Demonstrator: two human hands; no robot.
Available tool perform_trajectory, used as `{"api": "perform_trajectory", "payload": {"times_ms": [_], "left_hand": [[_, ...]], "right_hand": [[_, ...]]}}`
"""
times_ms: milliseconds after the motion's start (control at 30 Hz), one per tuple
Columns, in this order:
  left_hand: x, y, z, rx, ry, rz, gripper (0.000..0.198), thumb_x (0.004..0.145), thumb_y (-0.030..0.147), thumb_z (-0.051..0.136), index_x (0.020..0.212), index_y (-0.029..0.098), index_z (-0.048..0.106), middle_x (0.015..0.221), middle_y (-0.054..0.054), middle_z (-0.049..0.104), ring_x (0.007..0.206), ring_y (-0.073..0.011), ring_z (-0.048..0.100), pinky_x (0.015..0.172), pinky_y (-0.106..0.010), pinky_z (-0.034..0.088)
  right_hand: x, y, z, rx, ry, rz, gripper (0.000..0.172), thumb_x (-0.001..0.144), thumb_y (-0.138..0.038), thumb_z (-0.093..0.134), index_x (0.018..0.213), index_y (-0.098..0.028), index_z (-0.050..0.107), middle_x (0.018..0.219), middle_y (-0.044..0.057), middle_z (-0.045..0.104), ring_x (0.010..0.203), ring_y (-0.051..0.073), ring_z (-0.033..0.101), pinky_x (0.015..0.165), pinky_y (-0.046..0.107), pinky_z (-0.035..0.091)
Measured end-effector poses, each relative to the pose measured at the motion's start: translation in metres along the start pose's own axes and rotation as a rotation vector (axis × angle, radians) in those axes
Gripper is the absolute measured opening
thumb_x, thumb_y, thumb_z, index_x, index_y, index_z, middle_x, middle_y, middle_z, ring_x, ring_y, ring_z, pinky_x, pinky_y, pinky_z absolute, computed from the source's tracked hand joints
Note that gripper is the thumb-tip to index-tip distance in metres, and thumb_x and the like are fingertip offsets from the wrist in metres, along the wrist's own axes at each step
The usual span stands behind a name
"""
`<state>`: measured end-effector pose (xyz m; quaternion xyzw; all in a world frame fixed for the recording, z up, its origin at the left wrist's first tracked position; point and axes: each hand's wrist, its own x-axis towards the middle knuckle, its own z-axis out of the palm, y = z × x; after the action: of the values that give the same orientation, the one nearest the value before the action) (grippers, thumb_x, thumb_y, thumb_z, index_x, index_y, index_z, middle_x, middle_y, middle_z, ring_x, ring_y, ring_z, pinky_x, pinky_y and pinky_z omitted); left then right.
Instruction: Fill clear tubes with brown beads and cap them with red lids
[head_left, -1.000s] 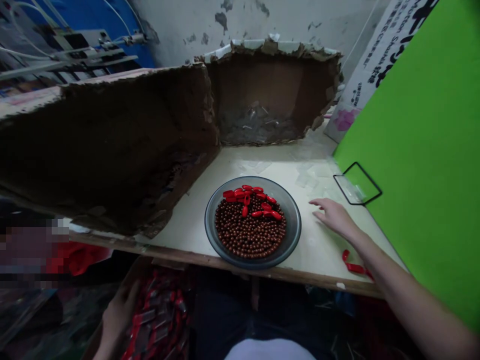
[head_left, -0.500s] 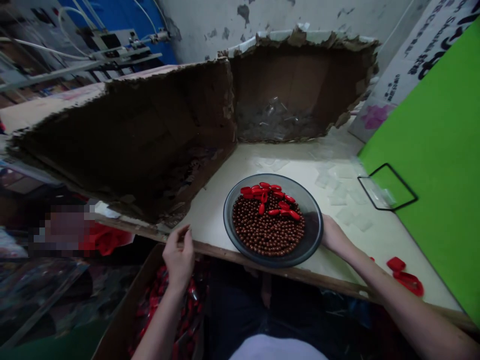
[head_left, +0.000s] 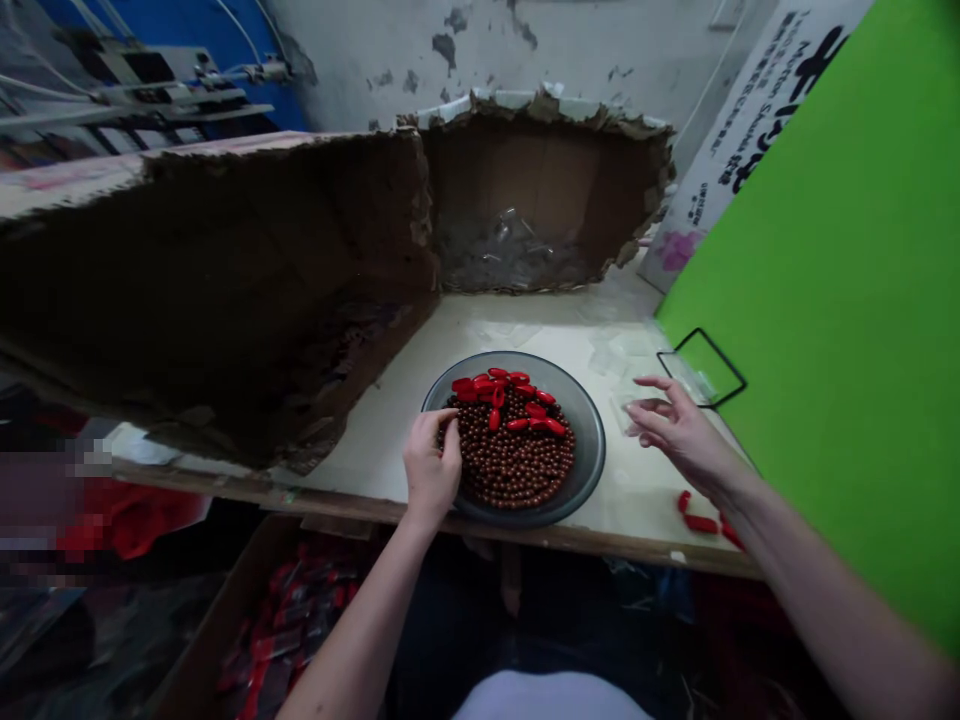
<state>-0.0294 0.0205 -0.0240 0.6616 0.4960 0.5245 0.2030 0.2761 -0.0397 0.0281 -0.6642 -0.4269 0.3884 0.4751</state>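
Observation:
A grey bowl (head_left: 589,440) stands near the table's front edge. It holds many small round brown beads (head_left: 517,468), with several glossy red oblong pieces (head_left: 480,385) lying on top at the far side. My left hand (head_left: 433,465) is over the bowl's left rim, fingers curled and thumb close to the index finger. What lies between those fingertips, if anything, is hidden. To the right of the bowl, my right hand (head_left: 671,430) hovers over the table with its fingers apart. Flat clear plastic bags (head_left: 611,355) are spread just beyond it.
An open, torn-edged cardboard box (head_left: 427,215) stands behind, with clear plastic pieces (head_left: 514,240) inside. A green panel (head_left: 817,300) with a black wire frame (head_left: 739,385) bounds the right. Red pieces (head_left: 701,523) lie near my right forearm. Below left, a carton holds red packets (head_left: 285,610).
My right hand has let go of the bowl's right side and moved off above the table. My left hand has come right and up to the bowl's left rim. The view has shifted.

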Motion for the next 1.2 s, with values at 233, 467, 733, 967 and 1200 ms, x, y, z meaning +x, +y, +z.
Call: {"api": "perform_trajectory", "payload": {"times_ms": [233, 467, 733, 967, 1200], "left_hand": [[-0.004, 0.003, 0.001, 0.012, -0.002, 0.003, 0.013, 0.087, 0.018, 0.049, 0.091, 0.018, 0.062, 0.088, -0.005, 0.063, 0.086, -0.0162, 0.059, 0.079, -0.030, 0.046], [-0.004, 0.000, 0.001, -0.025, 0.010, -0.013, 0.016, 0.088, 0.017, 0.046, 0.094, 0.017, 0.061, 0.090, -0.007, 0.062, 0.088, -0.0174, 0.058, 0.081, -0.032, 0.046], [-0.006, 0.001, 0.001, -0.015, -0.023, -0.050, 0.018, 0.090, 0.017, 0.044, 0.095, 0.017, 0.061, 0.092, -0.009, 0.063, 0.091, -0.0191, 0.057, 0.082, -0.033, 0.045], [-0.006, -0.003, 0.002, -0.018, -0.009, -0.051, 0.020, 0.089, 0.014, 0.042, 0.096, 0.017, 0.061, 0.093, -0.009, 0.063, 0.091, -0.0195, 0.057, 0.083, -0.034, 0.045], [-0.003, -0.002, -0.001, -0.070, -0.026, -0.086, 0.031, 0.082, 0.004, 0.041, 0.103, 0.018, 0.060, 0.099, -0.009, 0.063, 0.096, -0.0197, 0.057, 0.088, -0.035, 0.046]], "right_hand": [[-0.005, -0.016, 0.046, -0.210, -0.382, -0.081, 0.033, 0.077, -0.048, 0.063, 0.095, -0.021, 0.071, 0.131, 0.008, 0.050, 0.088, 0.017, 0.061, 0.072, 0.029, 0.051], [0.008, -0.015, 0.088, -0.873, -0.746, -0.480, 0.023, 0.084, -0.026, 0.052, 0.100, -0.022, 0.068, 0.101, 0.009, 0.067, 0.090, 0.022, 0.064, 0.083, 0.036, 0.050], [0.032, -0.009, 0.136, -1.425, -0.692, -0.502, 0.016, 0.074, -0.008, 0.054, 0.064, -0.015, 0.064, 0.071, 0.016, 0.068, 0.068, 0.027, 0.067, 0.060, 0.033, 0.047], [0.033, -0.003, 0.169, -1.057, -0.796, -0.580, 0.009, 0.081, -0.019, 0.053, 0.084, -0.017, 0.061, 0.082, 0.007, 0.070, 0.074, 0.019, 0.064, 0.068, 0.028, 0.046], [0.031, -0.011, 0.142, -0.305, -0.731, -0.271, 0.026, 0.078, -0.038, 0.064, 0.096, -0.019, 0.062, 0.098, 0.004, 0.069, 0.092, 0.020, 0.064, 0.083, 0.034, 0.049]]}}
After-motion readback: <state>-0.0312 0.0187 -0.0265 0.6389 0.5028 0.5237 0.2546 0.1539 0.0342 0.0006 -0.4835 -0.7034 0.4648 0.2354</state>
